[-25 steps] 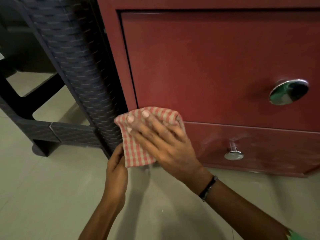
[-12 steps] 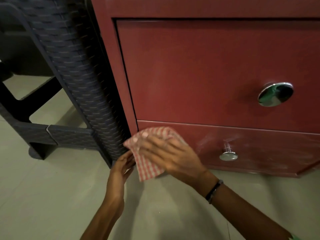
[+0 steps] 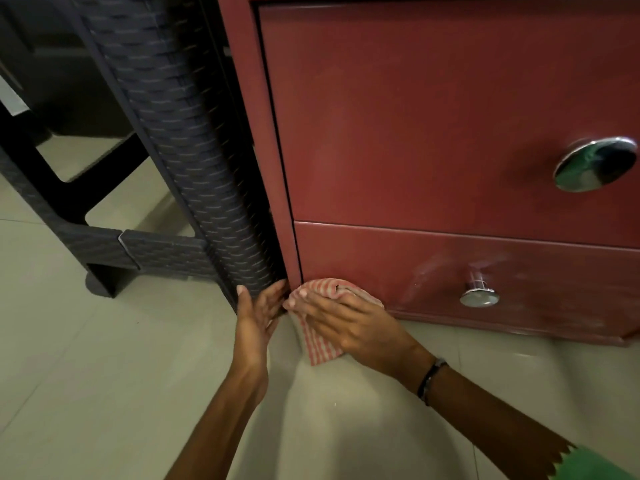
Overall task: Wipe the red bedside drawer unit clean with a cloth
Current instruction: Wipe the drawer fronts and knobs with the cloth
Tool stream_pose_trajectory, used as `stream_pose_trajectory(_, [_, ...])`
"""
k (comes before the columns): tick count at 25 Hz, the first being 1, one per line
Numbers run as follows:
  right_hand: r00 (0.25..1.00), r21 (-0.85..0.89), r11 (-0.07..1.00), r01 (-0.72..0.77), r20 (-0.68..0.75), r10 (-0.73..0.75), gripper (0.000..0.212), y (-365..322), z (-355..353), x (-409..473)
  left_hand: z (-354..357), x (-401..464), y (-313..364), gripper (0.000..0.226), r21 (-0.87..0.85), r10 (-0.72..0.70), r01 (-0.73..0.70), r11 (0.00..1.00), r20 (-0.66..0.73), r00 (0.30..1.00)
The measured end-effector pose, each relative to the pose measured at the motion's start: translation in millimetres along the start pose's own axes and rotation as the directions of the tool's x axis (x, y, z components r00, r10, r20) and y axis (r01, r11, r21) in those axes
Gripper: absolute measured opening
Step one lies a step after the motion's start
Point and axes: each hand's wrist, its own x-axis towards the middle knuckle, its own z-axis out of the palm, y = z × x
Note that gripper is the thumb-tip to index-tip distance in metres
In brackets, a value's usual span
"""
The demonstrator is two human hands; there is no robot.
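Red drawer unit [image 3: 433, 126] fills the upper right of the head view and stands on a pale tiled floor [image 3: 104, 393]. Two drawer fronts visible: a tall upper one with a large round chrome knob [image 3: 595, 164], and a shallow lower drawer [image 3: 433, 271] with a small chrome knob [image 3: 479, 295]. Whitish smears show on the lower front around the small knob.

Dark woven-pattern chair [image 3: 173, 133] stands just beside the unit's left side; its leg runs down along the unit's corner post.

Right hand [image 3: 349, 323]: fingers spread nearly flat, palm down, pressing a red-and-white checked cloth [image 3: 332, 289] against the bottom-left corner of the lower drawer front. Cloth is bunched under the fingers; one loose end hangs below the palm onto the floor. Dark band on the right wrist [image 3: 431, 379].

Left hand [image 3: 256, 317]: open, fingers straight and together, holding nothing. Fingertips reach the foot of the unit's corner post, beside the chair leg and just left of the cloth.
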Motion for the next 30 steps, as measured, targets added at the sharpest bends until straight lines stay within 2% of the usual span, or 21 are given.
stream_pose_trajectory(5, [0.98,-0.082,0.986,0.143,0.152,-0.13,0.049,15.0,-7.2,-21.5,6.2,-7.0,1.1,0.069,0.058,0.005,-0.005,0.998,0.006,1.0])
stream_pose_trajectory(11, [0.976,-0.11,0.993,0.04,0.215,-0.015,0.054,41.0,-30.3,-93.9,9.0,-10.4,-2.0,0.071,0.043,-0.009,0.009,0.999,0.001,1.0])
stream_pose_trajectory(14, [0.985,-0.095,0.995,0.037,0.169,-0.021,0.055,39.4,-26.7,-79.3,13.7,-12.5,-3.2,0.07,0.031,-0.004,0.004,1.0,-0.013,1.0])
stream_pose_trajectory(17, [0.992,-0.06,0.998,0.032,0.12,-0.024,0.051,16.2,-14.8,-24.7,17.4,-14.1,-4.5,0.065,0.021,0.01,-0.01,1.0,-0.007,1.0])
stream_pose_trajectory(20, [0.99,-0.054,0.998,0.045,0.133,-0.037,0.054,-0.2,-9.3,12.0,18.6,-15.2,-4.8,0.064,0.012,0.023,-0.023,1.0,0.005,1.0])
stream_pose_trajectory(24, [0.987,-0.035,0.997,0.063,0.148,-0.057,0.053,24.3,-20.8,-27.6,19.3,-15.5,-4.6,0.064,0.055,0.057,-0.056,0.997,-0.003,0.998])
stream_pose_trajectory(30, [0.986,-0.076,0.993,-0.095,0.129,0.104,0.044,43.6,-30.7,-124.9,20.1,-18.5,0.3,0.066,0.091,0.07,-0.069,0.993,-0.01,0.998])
